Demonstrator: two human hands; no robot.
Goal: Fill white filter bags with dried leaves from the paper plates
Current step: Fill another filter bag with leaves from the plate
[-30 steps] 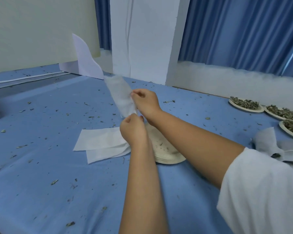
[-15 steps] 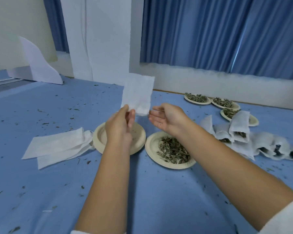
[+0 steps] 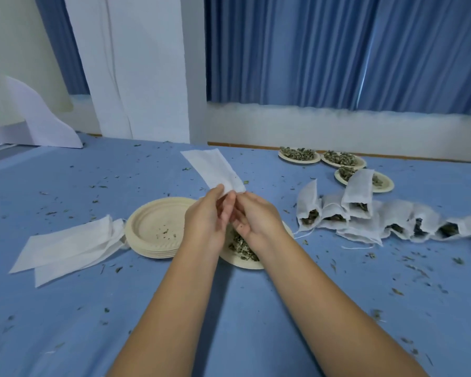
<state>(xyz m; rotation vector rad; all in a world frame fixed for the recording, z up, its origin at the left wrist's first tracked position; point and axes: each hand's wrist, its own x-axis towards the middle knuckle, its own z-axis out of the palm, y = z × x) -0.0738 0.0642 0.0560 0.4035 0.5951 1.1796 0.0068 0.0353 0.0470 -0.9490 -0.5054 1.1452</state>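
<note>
Two hands meet at the near end of one empty filter bag [image 3: 214,170]. Our left hand [image 3: 204,227] pinches its edge, and our right hand [image 3: 257,223] closes its fingertips on the same edge just beside it, though blur hides the exact hold. The bag slants up and away to the left, above the plate [image 3: 242,264] of dried leaves [image 3: 241,247] on the desk [image 3: 65,322].

To do this step well, we judge, we should rub the two layers apart with our thumbs and pull the mouth wide. Keeping it over that plate means loose leaf drops back there, not onto the desk.

Half a second ago only the left hand held the bag, upright, while the right was spread open beside it. Now the right has joined it.
</note>
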